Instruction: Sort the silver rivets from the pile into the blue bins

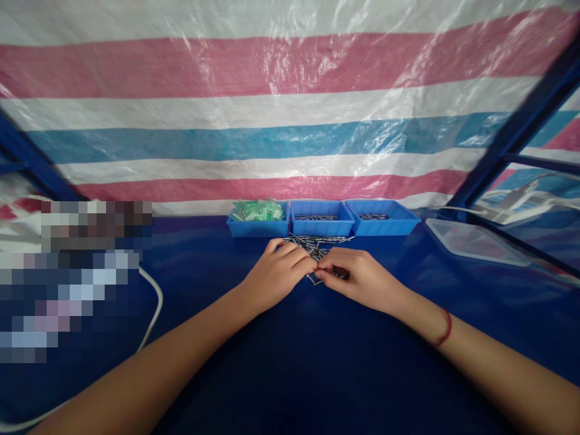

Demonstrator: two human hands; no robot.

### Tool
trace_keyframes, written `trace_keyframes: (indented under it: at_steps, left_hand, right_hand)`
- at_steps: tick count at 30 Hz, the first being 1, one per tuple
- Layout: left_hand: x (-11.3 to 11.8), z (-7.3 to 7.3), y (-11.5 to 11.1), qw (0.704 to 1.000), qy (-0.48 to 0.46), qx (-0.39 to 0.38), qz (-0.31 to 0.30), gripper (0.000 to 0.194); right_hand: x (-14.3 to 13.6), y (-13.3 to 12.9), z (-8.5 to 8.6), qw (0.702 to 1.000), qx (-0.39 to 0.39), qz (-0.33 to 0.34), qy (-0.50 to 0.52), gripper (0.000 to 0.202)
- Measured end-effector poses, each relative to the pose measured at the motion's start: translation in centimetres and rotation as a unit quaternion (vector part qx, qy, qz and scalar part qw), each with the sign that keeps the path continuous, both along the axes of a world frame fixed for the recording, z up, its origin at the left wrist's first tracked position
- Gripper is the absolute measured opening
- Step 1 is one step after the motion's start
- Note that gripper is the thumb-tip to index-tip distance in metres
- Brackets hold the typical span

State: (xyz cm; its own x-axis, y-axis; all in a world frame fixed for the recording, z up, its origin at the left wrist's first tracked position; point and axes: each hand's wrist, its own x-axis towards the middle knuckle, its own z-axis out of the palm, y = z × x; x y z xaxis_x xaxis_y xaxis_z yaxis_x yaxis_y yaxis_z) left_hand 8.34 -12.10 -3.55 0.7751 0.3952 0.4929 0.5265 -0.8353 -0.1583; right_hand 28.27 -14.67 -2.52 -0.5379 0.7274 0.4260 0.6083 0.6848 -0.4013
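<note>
My left hand [285, 269] is closed, its fingers bent down and pressed together over a loose pile of thin metal pins [312, 243], like nails or rivets. My right hand [356, 275] is closed in a pinch, wearing a red band at the wrist. Both sets of fingertips meet at the near side of the pile. Whatever is pinched there is too small and too covered to make out. Dark slender pieces show under the curled right fingers; I cannot tell whether they are held or lie on the blue table [299, 356].
Behind the pile stand three blue bins: a left bin [258, 229] with green plastic bags, a middle bin [322, 228] and a right bin [387, 227] with metal pins. A clear plastic lid [475, 243] lies right. A white cable [158, 296] runs left, beside a blurred-out area. Striped sheeting hangs behind.
</note>
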Motion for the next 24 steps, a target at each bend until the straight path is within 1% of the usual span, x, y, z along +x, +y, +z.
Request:
trace_keyframes:
  at_steps: [3, 6, 10, 12, 14, 16, 19, 21, 24]
  left_hand:
    - [0.1, 0.1, -0.1, 0.996, -0.065, -0.055, -0.002, 0.015]
    - [0.2, 0.2, -0.2, 0.983, -0.142, -0.112, -0.003, 0.014]
    - [0.4, 0.2, -0.5, 0.968, -0.190, -0.162, -0.006, 0.009]
    - [0.6, 0.1, -0.7, 0.950, -0.237, -0.203, 0.002, 0.005]
    - [0.9, 0.0, -1.0, 0.921, -0.293, -0.258, 0.006, 0.011]
    - [1.0, -0.1, -1.2, 0.893, -0.332, -0.305, 0.004, 0.018]
    - [1.2, -0.2, -1.3, 0.866, -0.366, -0.340, 0.011, 0.019]
    - [1.3, -0.3, -1.3, 0.857, -0.379, -0.349, 0.020, 0.015]
    - [1.3, -0.3, -1.1, 0.854, -0.377, -0.358, 0.027, 0.010]
  right_hand:
    - [0.0, 0.0, 0.1, 1.000, -0.010, -0.014, -0.007, 0.015]
    - [0.0, -0.1, 0.4, 0.999, -0.020, -0.026, 0.019, 0.019]
    - [0.0, -0.4, 0.8, 0.999, -0.005, -0.021, 0.046, 0.014]
    - [0.0, -0.5, 0.9, 0.998, 0.002, -0.016, 0.054, 0.015]
    - [0.0, -0.4, 0.8, 0.997, -0.002, -0.023, 0.071, 0.017]
    - [-0.1, -0.3, 0.6, 0.994, -0.026, -0.041, 0.102, 0.017]
    - [-0.2, 0.0, 0.2, 0.983, -0.093, -0.050, 0.147, 0.022]
    - [-0.3, 0.2, 0.0, 0.976, -0.130, -0.041, 0.167, 0.026]
    - [-0.5, 0.2, -0.1, 0.970, -0.163, -0.024, 0.181, 0.029]
